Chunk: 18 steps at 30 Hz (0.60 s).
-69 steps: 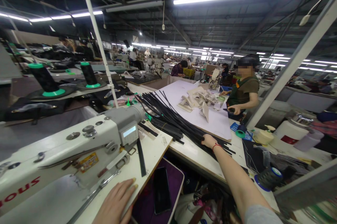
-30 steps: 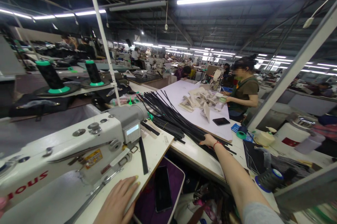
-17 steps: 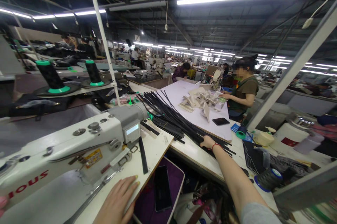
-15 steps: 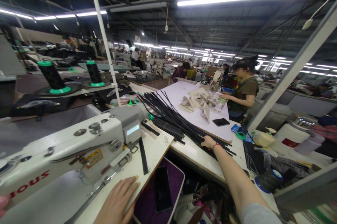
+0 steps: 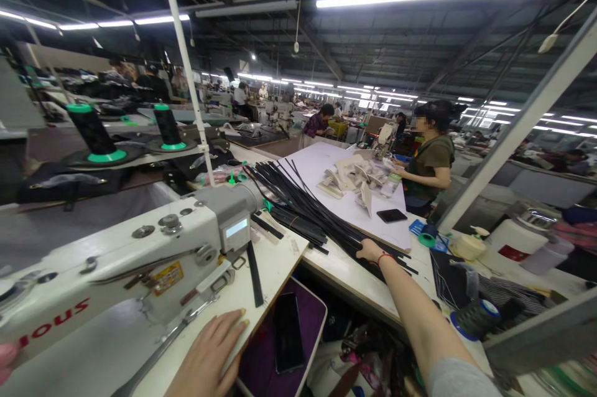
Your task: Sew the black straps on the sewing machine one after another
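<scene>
My left hand (image 5: 211, 350) rests flat on the edge of the sewing table (image 5: 284, 254), fingers stretched out and holding nothing. Beside it stands a white sewing machine (image 5: 116, 247) with a small lit display. A single short black strip (image 5: 254, 275) lies on the table just beyond my left fingertips. My right hand (image 5: 370, 251) reaches out to the near end of a long bundle of black strips (image 5: 308, 201) and is closed on some of them; the fingertips are partly hidden. A shorter tied bundle of black strips (image 5: 298, 227) lies alongside.
Beige cut pieces (image 5: 352, 173) and a black phone (image 5: 392, 216) lie on the white worktop. Another phone (image 5: 288, 331) rests on a purple surface below the table gap. Thread cones (image 5: 168, 129) stand at the left. A co-worker (image 5: 431, 154) sits across, at the right.
My two hands stay practically where they were. The co-worker across has shifted slightly, and a person farther back has moved their head a little.
</scene>
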### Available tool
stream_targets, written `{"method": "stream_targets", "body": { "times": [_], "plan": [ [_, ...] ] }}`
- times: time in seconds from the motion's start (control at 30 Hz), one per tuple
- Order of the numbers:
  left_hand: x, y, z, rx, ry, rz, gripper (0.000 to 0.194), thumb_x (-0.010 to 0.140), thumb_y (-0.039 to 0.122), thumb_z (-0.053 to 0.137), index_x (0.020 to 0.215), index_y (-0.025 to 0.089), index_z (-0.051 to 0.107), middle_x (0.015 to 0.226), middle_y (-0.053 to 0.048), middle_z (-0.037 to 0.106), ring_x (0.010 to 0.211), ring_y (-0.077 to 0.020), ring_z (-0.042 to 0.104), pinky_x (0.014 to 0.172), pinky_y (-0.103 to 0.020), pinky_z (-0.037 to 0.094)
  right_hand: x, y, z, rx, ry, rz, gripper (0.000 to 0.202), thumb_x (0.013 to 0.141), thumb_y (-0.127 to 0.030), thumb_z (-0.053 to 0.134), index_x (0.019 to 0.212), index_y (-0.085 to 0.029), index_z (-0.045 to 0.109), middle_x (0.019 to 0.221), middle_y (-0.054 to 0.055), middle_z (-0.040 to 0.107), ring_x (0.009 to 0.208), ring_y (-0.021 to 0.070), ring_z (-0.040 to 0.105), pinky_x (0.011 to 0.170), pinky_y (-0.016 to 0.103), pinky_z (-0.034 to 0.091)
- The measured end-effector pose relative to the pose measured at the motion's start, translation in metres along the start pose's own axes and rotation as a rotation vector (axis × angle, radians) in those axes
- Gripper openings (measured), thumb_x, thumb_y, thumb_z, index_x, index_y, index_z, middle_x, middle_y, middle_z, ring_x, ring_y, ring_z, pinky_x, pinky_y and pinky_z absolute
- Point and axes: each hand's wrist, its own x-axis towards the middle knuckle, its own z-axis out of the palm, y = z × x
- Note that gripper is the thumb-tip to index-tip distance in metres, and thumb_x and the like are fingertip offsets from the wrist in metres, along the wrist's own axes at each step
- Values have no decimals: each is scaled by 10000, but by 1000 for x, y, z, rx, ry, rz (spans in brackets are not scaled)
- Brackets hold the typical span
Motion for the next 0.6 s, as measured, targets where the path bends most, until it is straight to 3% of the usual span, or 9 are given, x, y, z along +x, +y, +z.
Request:
{"method": "stream_targets", "body": {
  "times": [0.1,0.33,0.6],
  "plan": [
    [0,0,-1,-7,-4,-1,510,862,325,600,1362,280,513,1409,-44,543,1240,-270,555,1026,-464,496,2,0,1,-41,-91,3,198,936,-316,622,1018,-136,632,886,9,667,683,114,638,601,264,562],
    [3,2,-6,-25,7,-15,505,870,318,595,1367,285,510,1406,-46,548,1244,-270,552,1041,-450,481,-2,-2,0,-76,-157,4,224,936,-322,621,1065,-140,620,920,18,666,703,121,641,613,272,564],
    [0,1,-2,-34,-14,-15,497,870,314,593,1359,289,514,1414,-46,540,1251,-269,545,1051,-456,473,-2,-3,-23,-26,-171,-35,232,942,-337,610,1067,-142,624,910,17,670,701,123,643,624,281,565]
  ]
}}
